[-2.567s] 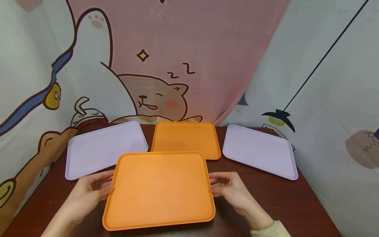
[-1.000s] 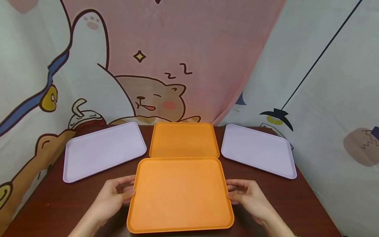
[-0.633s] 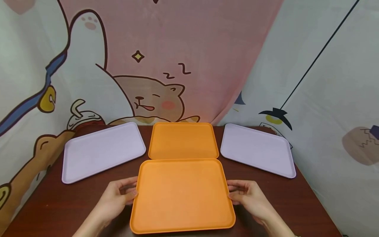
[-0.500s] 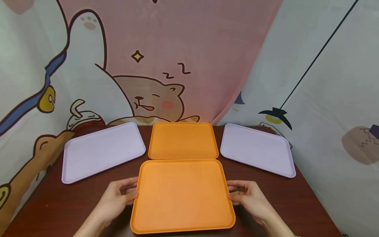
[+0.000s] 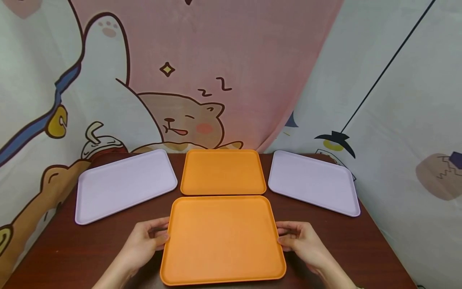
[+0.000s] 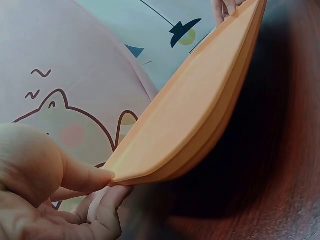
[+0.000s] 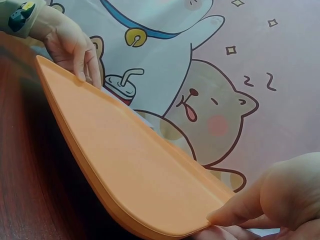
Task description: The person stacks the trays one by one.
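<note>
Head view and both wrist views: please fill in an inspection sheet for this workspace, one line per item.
Surface: dark brown wooden table, trays lying on it.
Job's things: near orange rectangular plastic tray, its far edge close to the far orange rectangular plastic tray.
Clutter: left lilac rectangular plastic tray and right lilac rectangular plastic tray, both angled.
Grips: left hand pinches the near tray's left rim, thumb above and fingers below; right hand pinches the right rim likewise.
Cables: nothing seen.
Surroundings: cartoon-printed fabric backdrop behind and at both sides.
</note>
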Motion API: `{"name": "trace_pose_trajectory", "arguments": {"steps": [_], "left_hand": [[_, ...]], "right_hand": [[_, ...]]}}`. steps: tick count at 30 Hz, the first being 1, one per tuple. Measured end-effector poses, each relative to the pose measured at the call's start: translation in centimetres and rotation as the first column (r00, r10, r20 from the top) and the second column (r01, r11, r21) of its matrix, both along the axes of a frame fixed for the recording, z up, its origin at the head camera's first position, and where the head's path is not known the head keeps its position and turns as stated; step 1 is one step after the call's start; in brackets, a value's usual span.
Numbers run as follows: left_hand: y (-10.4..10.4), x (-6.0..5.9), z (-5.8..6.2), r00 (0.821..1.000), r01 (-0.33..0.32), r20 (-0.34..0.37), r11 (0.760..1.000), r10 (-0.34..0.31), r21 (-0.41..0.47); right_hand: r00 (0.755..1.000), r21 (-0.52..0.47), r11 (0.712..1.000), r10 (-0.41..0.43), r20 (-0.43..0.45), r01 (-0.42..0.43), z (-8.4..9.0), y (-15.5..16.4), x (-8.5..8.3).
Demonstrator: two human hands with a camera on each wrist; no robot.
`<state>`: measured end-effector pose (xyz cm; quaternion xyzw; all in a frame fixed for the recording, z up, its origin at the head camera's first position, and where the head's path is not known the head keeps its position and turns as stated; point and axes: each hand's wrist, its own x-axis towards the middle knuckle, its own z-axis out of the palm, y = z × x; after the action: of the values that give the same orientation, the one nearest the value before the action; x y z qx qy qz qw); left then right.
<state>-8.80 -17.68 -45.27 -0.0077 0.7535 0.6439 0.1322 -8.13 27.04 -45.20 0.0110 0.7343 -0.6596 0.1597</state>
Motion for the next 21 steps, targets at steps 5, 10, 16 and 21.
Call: {"name": "trace_pose_trajectory", "arguments": {"steps": [5, 10, 16, 21], "left_hand": [[0.4, -0.1, -0.1, 0.999, -0.033, 0.012, 0.999, 0.033, -0.009], [0.8, -0.2, -0.3, 0.997, -0.076, 0.011, 0.997, 0.077, -0.017], [1.0, -0.3, -0.5, 0.995, -0.101, 0.011, 0.994, 0.102, -0.048], [1.1, -0.5, -0.7, 0.994, -0.109, 0.005, 0.992, 0.11, -0.063]], "right_hand": [[1.0, 0.016, 1.0, 0.0, 0.005, 0.0, -0.2, 0.0, -0.1], [1.0, 0.026, 1.0, 0.002, 0.003, -0.002, -0.2, -0.1, -0.2], [1.0, 0.035, 0.999, 0.0, -0.014, 0.0, -0.3, -0.3, -0.3], [1.0, 0.057, 0.998, -0.006, -0.029, 0.008, -0.4, -0.4, -0.5]]}}
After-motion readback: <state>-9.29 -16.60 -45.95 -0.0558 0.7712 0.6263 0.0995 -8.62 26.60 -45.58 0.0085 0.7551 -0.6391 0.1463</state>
